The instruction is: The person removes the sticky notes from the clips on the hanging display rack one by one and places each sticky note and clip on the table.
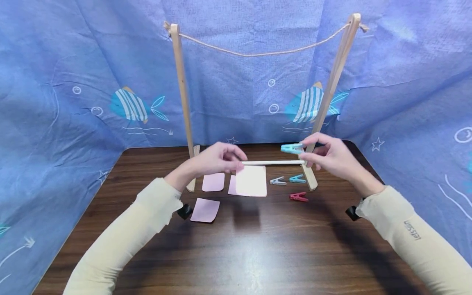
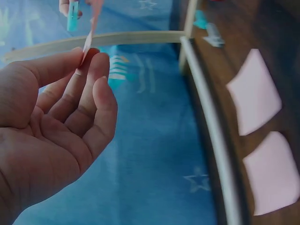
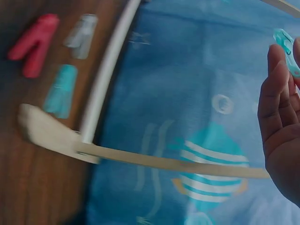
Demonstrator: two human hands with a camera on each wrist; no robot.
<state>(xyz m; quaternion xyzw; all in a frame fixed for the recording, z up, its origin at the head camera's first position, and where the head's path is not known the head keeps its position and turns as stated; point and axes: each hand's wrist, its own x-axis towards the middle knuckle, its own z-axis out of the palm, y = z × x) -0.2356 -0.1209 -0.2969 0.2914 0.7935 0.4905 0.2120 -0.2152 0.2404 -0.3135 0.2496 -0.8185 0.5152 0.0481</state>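
Observation:
My left hand (image 1: 220,157) pinches the corner of a pale pink paper square (image 1: 251,181) between thumb and fingertips. The square hangs above the table, seen edge-on in the left wrist view (image 2: 87,44). Off to the right, my right hand (image 1: 330,157) holds a light blue clothespin (image 1: 291,148) between thumb and fingers, level with the left hand. That clothespin also shows at the right edge of the right wrist view (image 3: 284,47). Behind and above both hands, a rope (image 1: 247,55) sags between two wooden posts (image 1: 182,82).
Pink squares (image 1: 213,182) lie on the dark wooden table (image 1: 221,254), one partly hidden behind the held square. A grey clothespin (image 1: 278,181), a blue clothespin (image 1: 297,178) and a red clothespin (image 1: 298,196) lie near the right post's foot (image 1: 310,180). A white rod (image 1: 274,162) joins the posts low down.

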